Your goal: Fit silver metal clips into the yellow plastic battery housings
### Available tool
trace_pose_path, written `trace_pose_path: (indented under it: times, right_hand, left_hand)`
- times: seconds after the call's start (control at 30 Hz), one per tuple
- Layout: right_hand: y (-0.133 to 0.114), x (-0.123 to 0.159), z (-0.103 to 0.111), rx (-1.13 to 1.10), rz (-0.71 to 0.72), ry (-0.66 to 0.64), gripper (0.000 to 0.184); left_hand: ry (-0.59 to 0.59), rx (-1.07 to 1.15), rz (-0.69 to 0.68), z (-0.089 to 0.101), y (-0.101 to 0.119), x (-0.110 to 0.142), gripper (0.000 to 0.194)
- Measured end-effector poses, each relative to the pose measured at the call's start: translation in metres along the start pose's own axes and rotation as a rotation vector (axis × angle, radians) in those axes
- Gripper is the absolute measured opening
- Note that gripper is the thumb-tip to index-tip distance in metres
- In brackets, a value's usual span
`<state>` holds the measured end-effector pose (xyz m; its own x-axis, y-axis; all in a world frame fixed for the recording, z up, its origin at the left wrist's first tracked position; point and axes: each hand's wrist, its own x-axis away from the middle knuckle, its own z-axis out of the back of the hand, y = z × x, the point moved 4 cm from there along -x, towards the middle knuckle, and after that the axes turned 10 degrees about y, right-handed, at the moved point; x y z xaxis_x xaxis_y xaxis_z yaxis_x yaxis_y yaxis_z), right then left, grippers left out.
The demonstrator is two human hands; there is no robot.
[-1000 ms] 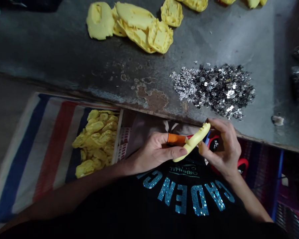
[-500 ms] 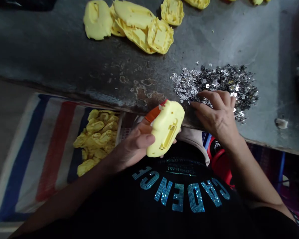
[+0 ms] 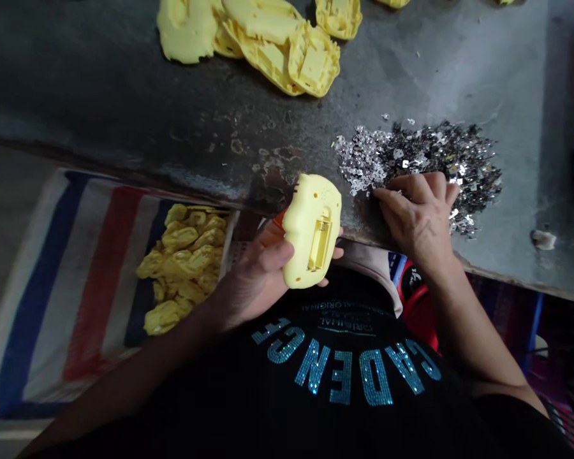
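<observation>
Gripping yellow molded plastic shell [image 3: 312, 233], pitted, w/ rectangular recess, in L hand [image 3: 253, 274], fingers wrapped round it, just off bench edge. R hand [image 3: 418, 220] on glittery silver sequin heap [image 3: 440, 169], fingers curled close, can't tell if pinching. Rust-patched grey metal bench [image 3: 124, 83] beyond.

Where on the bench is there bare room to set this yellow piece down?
Bare grey metal lies between the moulded yellow casings and the silver flakes, and right of the flakes. Crowded: the right hand on the flakes, and the left hand holding a yellow casing at the bench edge.
</observation>
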<state>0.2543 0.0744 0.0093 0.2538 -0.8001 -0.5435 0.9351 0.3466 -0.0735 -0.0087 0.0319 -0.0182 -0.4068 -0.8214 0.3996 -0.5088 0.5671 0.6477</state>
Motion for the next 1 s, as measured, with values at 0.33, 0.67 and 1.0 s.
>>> trace_pose_path:
  times: [0.33,0.67,1.0]
  right_hand:
    - [0.0,0.028,0.029,-0.068,0.076,0.055,0.017]
    - [0.001,0.006,0.002,-0.05,0.017,-0.025,0.016]
    - [-0.006,0.049,0.037,-0.18,0.003,-0.073,0.007]
  left_hand:
    - [-0.032,0.031,0.03,-0.009,-0.002,0.0,0.061]
    - [-0.003,0.037,0.021,-0.009,-0.001,0.005,0.062]
    - [-0.065,0.053,0.056,-0.014,-0.007,0.001,0.059]
